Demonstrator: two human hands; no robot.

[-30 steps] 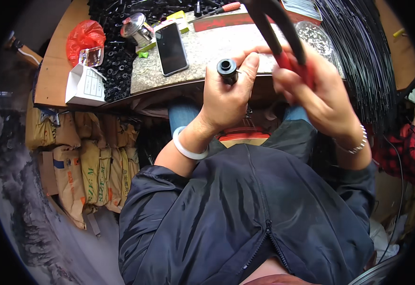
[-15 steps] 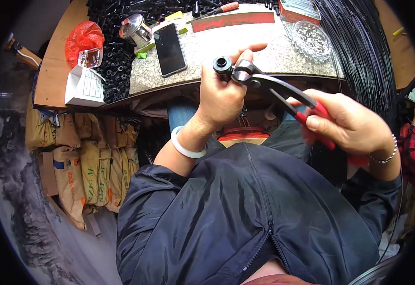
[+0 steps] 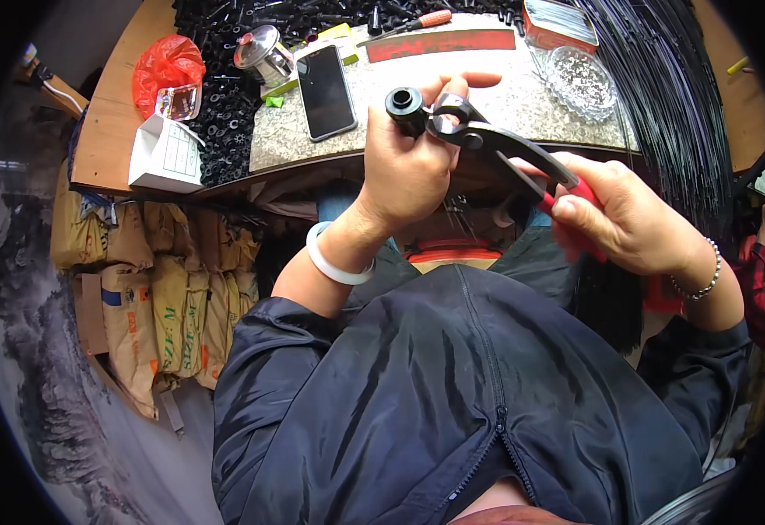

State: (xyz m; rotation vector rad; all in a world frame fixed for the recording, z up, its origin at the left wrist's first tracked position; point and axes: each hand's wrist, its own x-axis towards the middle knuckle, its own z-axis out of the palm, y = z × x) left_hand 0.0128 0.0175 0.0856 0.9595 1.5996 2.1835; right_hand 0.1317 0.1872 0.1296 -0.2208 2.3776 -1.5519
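Note:
My left hand [image 3: 404, 175] is closed around a short black tubular part [image 3: 405, 102], its round open end facing up, the index finger stretched out past it. Red-handled pincers [image 3: 509, 153] are gripped in my right hand [image 3: 632, 214], their dark metal jaws right beside the black part and my left fingers. Whether the jaws bite on anything is hidden. Both hands are raised in front of the near edge of the table.
On the speckled tabletop [image 3: 273, 149] are a phone [image 3: 326, 92], a red strip [image 3: 442, 45], a screwdriver [image 3: 426, 19] and a glass dish [image 3: 580, 83] of small pieces. Black parts [image 3: 221, 140] are heaped left; long black rods [image 3: 663, 105] lie right. A lidded metal cup [image 3: 262, 54] stands nearby.
The pincers and my right hand have moved slightly left, and the handles sit a little closer to my left hand. The black part has tipped slightly. The whole view has shifted a little.

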